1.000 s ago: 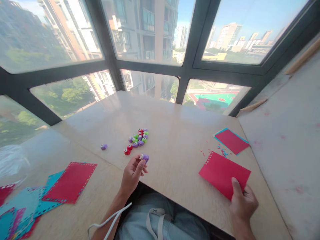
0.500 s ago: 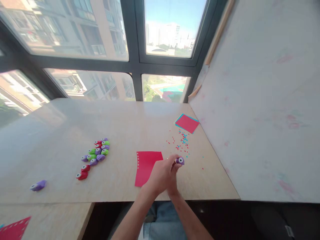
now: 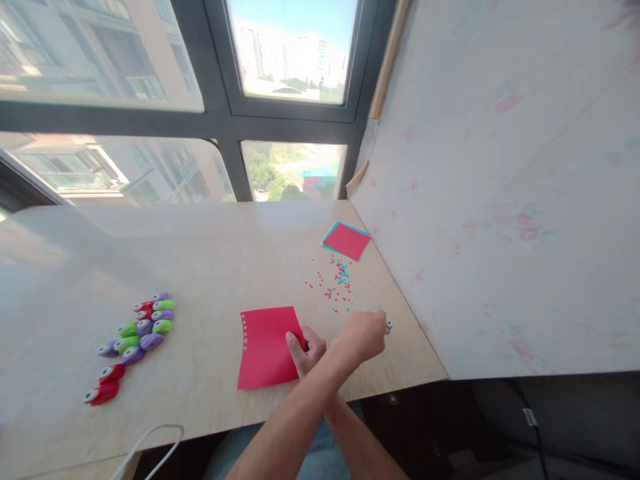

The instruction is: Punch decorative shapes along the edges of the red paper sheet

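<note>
My forearms cross, the left one above the right. On the right, my left hand [image 3: 363,335] is closed round a small craft punch [image 3: 389,327]; only its pale end with a dark mark shows past the fingers. My right hand [image 3: 310,352] pinches the right edge of a red paper sheet [image 3: 267,347], thumb on top. A column of small punched holes runs down the sheet's left edge. Tiny red and blue paper cut-outs [image 3: 343,277] lie scattered beyond my hands.
A group of purple, green and red craft punches [image 3: 144,327] stands on the left of the table [image 3: 210,267]. A stack of red and blue paper [image 3: 347,241] lies near the patterned wall [image 3: 480,200]. A white cable [image 3: 150,433] loops over the front edge.
My hands were together at the purple punch and are now apart. The left has moved right with it; the right has gripped the red sheet. The view has swung right.
</note>
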Demonstrator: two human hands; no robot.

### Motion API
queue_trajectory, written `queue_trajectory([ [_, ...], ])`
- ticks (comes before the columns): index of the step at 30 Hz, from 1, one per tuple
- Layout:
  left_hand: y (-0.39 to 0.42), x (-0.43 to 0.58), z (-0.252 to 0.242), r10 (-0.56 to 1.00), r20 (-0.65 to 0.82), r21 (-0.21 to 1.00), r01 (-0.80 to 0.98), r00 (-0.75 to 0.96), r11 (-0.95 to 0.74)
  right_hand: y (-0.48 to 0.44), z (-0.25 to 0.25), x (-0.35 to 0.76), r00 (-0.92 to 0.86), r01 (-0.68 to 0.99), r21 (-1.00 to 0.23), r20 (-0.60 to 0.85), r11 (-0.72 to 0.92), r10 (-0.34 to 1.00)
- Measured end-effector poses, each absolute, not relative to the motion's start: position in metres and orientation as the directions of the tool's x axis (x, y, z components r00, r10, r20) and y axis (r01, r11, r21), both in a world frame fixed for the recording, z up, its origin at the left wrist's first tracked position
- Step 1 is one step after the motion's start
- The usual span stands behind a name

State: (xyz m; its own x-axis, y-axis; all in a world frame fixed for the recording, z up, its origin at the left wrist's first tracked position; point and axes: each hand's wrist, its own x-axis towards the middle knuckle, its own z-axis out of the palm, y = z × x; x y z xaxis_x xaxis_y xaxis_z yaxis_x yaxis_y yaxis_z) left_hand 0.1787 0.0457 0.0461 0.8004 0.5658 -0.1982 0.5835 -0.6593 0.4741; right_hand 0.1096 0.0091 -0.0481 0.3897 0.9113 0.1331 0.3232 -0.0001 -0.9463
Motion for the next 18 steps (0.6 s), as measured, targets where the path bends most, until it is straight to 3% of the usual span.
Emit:
queue_trajectory([
  [7, 0.009, 0.189, 0.032, 0.475, -0.263, 0.464, 0.542, 0.840, -0.701, 0.008, -0.033, 0.109, 0.324, 0.259, -0.966, 0.085, -0.001, 0.942],
  [13, -0.001, 0.206, 0.024, 0.577, -0.282, 0.447, 0.637, 0.766, -0.628, 0.005, -0.028, 0.110, 0.290, 0.231, -0.973, 0.074, 0.006, 0.954],
  [18, 0.006, 0.220, 0.016, 0.690, -0.179, 0.430, 0.686, 0.702, -0.586, 0.006, -0.026, 0.111, 0.279, 0.231, -0.973, 0.069, 0.002, 0.958],
])
